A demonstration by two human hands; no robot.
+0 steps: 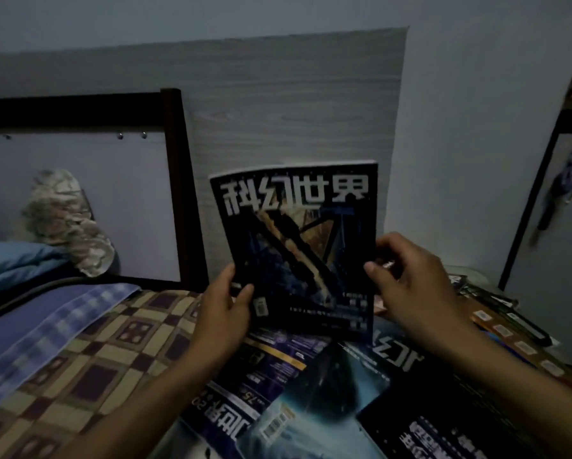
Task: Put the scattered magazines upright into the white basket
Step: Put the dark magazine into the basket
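I hold a dark magazine (298, 240) upright in front of me, its large white title upside down at the top. My left hand (226, 308) grips its lower left corner, thumb on the cover. My right hand (410, 286) grips its right edge lower down. Beneath my hands several more magazines (311, 385) lie scattered and overlapping on the bed. No white basket is in view.
A checkered brown and cream bedsheet (89, 369) covers the bed, with a blue striped blanket (39, 329) at the left. A dark headboard frame (175, 180) and a camouflage bundle (66, 223) stand behind. More magazines (510, 323) lie at the right edge.
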